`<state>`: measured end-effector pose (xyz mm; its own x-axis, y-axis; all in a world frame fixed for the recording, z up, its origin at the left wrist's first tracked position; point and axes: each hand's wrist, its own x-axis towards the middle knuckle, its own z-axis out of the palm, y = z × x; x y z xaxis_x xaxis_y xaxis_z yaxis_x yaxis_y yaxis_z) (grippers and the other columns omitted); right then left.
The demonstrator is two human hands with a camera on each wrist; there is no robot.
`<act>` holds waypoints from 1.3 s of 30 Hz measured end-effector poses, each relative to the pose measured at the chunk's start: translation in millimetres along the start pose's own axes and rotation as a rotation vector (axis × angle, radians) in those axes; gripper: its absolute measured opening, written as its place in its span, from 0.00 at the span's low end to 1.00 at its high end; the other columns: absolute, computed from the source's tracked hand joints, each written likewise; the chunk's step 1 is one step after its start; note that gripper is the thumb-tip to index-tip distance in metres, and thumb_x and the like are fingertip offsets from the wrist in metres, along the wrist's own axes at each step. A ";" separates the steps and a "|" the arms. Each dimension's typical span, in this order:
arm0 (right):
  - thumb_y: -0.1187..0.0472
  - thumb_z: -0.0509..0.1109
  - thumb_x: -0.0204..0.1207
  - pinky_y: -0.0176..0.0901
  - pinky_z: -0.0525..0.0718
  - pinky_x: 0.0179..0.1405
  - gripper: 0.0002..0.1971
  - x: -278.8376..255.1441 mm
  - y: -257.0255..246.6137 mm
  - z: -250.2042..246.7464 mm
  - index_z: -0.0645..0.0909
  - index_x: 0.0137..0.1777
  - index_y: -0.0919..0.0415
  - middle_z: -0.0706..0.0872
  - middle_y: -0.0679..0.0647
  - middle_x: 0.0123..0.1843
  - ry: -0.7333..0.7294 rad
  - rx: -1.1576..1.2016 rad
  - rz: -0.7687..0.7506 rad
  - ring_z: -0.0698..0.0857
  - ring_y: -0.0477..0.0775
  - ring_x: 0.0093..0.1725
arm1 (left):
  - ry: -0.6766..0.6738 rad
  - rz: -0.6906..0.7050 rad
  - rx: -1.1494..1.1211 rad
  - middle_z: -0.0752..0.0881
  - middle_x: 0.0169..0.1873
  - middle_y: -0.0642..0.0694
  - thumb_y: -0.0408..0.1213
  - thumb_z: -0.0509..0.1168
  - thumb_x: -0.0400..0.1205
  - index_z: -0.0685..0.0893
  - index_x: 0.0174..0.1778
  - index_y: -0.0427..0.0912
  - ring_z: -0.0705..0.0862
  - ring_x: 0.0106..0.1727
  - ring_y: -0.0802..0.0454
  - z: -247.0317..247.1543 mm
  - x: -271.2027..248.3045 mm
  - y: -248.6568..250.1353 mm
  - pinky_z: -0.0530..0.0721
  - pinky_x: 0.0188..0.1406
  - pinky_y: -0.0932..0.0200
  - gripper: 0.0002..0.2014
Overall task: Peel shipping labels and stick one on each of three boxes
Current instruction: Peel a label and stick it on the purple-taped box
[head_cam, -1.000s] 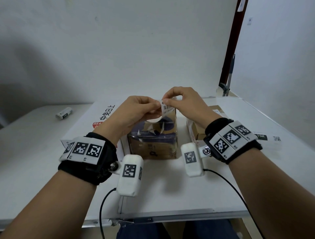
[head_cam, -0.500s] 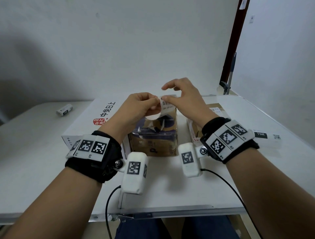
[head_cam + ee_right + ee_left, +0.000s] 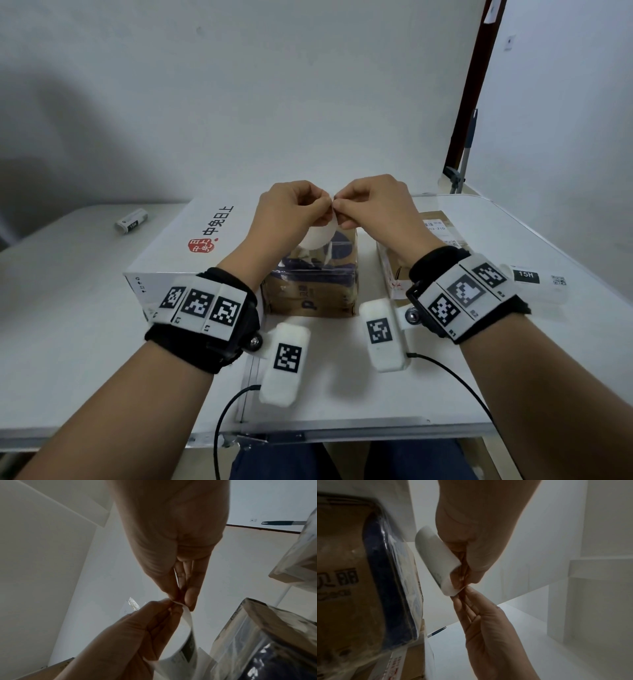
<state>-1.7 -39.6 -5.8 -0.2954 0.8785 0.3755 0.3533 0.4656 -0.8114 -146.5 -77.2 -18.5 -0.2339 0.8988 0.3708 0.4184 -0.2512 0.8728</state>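
Above the middle box, my left hand (image 3: 323,208) and right hand (image 3: 339,205) meet fingertip to fingertip. Both pinch the top edge of a white shipping label (image 3: 319,236), which curls down below them. In the left wrist view the left hand (image 3: 462,577) grips the curled label (image 3: 436,558) while the right fingertips (image 3: 467,589) nip its corner. The right wrist view shows that pinch (image 3: 180,600) on the label (image 3: 187,627). Three boxes stand on the table: a large white box (image 3: 191,246), a brown taped box (image 3: 311,287) and a brown box (image 3: 436,229) bearing a printed label.
A white strip marked 15H (image 3: 534,278) lies at the right, beyond my right wrist. A small white tube (image 3: 132,221) lies at the far left of the white table (image 3: 68,325). A wall stands close behind the boxes.
My right hand's fingers were lifted off half a second ago and have come down to pinch the label's edge. The label's printed face has turned out of the head view.
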 end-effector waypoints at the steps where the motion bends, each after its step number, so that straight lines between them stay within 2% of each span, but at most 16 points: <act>1: 0.63 0.73 0.76 0.38 0.91 0.42 0.07 -0.4 -0.3 -0.1 0.90 0.48 0.64 0.93 0.58 0.41 -0.001 0.009 0.006 0.92 0.51 0.37 | 0.005 0.012 0.033 0.92 0.36 0.47 0.36 0.69 0.79 0.89 0.43 0.39 0.92 0.39 0.54 0.1 -0.4 0.8 0.90 0.52 0.54 0.06; 8: 0.61 0.70 0.75 0.45 0.92 0.46 0.08 -0.2 3.2 0.2 0.91 0.42 0.62 0.92 0.56 0.34 0.049 -0.036 -0.017 0.92 0.53 0.34 | 0.016 0.061 0.144 0.92 0.35 0.50 0.38 0.68 0.80 0.89 0.45 0.40 0.91 0.37 0.59 4.0 -1.3 4.3 0.89 0.48 0.63 0.07; 14: 0.56 0.72 0.75 0.44 0.92 0.47 0.09 -2.4 5.1 1.6 0.91 0.41 0.59 0.92 0.53 0.34 0.050 0.007 0.019 0.93 0.52 0.34 | 0.021 0.082 0.199 0.92 0.35 0.52 0.41 0.69 0.80 0.89 0.44 0.42 0.91 0.37 0.61 5.4 -1.7 2.4 0.86 0.43 0.69 0.06; 17: 0.59 0.71 0.75 0.45 0.92 0.46 0.09 -1.2 7.2 1.5 0.91 0.41 0.60 0.92 0.54 0.34 0.058 0.012 0.027 0.93 0.52 0.34 | 0.006 0.082 0.200 0.92 0.34 0.52 0.40 0.69 0.80 0.89 0.44 0.42 0.90 0.36 0.61 6.0 -0.8 2.1 0.85 0.41 0.72 0.07; 19: 0.60 0.70 0.75 0.46 0.92 0.47 0.09 -0.7 8.8 1.3 0.91 0.41 0.61 0.92 0.54 0.34 0.062 0.015 0.029 0.93 0.52 0.34 | -0.001 0.072 0.177 0.92 0.35 0.51 0.39 0.68 0.80 0.89 0.44 0.41 0.91 0.37 0.60 6.5 -0.4 2.5 0.86 0.42 0.70 0.06; 22: 0.61 0.70 0.74 0.47 0.92 0.46 0.08 -0.2 10.9 0.7 0.90 0.42 0.62 0.92 0.55 0.35 0.061 0.070 0.056 0.93 0.52 0.34 | -0.017 0.022 0.097 0.92 0.36 0.48 0.38 0.68 0.80 0.89 0.42 0.40 0.92 0.38 0.55 7.3 1.6 0.7 0.89 0.48 0.60 0.06; 26: 0.66 0.69 0.75 0.41 0.91 0.42 0.06 0.9 12.5 -2.4 0.87 0.44 0.65 0.91 0.56 0.36 0.025 0.186 0.133 0.92 0.49 0.35 | -0.053 -0.060 -0.030 0.91 0.34 0.44 0.33 0.68 0.78 0.87 0.38 0.39 0.92 0.39 0.49 9.1 3.1 -2.9 0.89 0.52 0.52 0.05; 29: 0.66 0.68 0.77 0.39 0.90 0.43 0.06 2.6 15.9 -7.1 0.85 0.46 0.68 0.90 0.59 0.38 -0.015 0.359 0.245 0.91 0.51 0.37 | -0.043 -0.158 -0.158 0.87 0.31 0.43 0.30 0.66 0.78 0.85 0.36 0.36 0.89 0.33 0.53 6.4 4.4 -3.5 0.89 0.45 0.58 0.06; 32: 0.67 0.67 0.79 0.35 0.89 0.36 0.05 2.4 19.8 -9.3 0.81 0.43 0.67 0.87 0.60 0.39 0.001 0.688 0.397 0.89 0.52 0.37 | -0.029 -0.271 -0.340 0.86 0.31 0.40 0.29 0.62 0.81 0.83 0.38 0.34 0.85 0.29 0.54 0.8 8.4 -3.0 0.85 0.31 0.64 0.07; 34: 0.69 0.66 0.79 0.33 0.89 0.33 0.05 2.8 21.7 -8.9 0.80 0.41 0.67 0.85 0.60 0.38 0.031 0.858 0.449 0.86 0.52 0.36 | -0.007 -0.321 -0.401 0.87 0.25 0.44 0.29 0.59 0.82 0.80 0.42 0.33 0.83 0.30 0.51 -1.6 11.8 -2.0 0.83 0.27 0.66 0.07; 36: 0.73 0.66 0.78 0.34 0.89 0.34 0.05 3.7 22.8 -7.2 0.79 0.42 0.67 0.84 0.60 0.39 0.047 0.919 0.439 0.85 0.52 0.36 | -0.005 -0.338 -0.409 0.86 0.21 0.46 0.29 0.57 0.83 0.77 0.44 0.33 0.84 0.31 0.49 -1.1 12.7 0.7 0.83 0.25 0.67 0.06; 39: 0.75 0.66 0.78 0.36 0.90 0.37 0.07 5.3 24.4 -5.4 0.78 0.48 0.64 0.84 0.61 0.44 0.027 0.885 0.368 0.85 0.53 0.37 | -0.014 -0.323 -0.362 0.85 0.27 0.38 0.29 0.58 0.83 0.77 0.42 0.33 0.87 0.26 0.50 3.0 11.3 4.3 0.84 0.22 0.66 0.05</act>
<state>10.1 -23.1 -21.1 -0.2749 0.9610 0.0308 -0.3818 -0.0797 -0.9208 -144.7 -67.0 -11.5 -0.2884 0.9556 0.0601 -0.0066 -0.0648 0.9979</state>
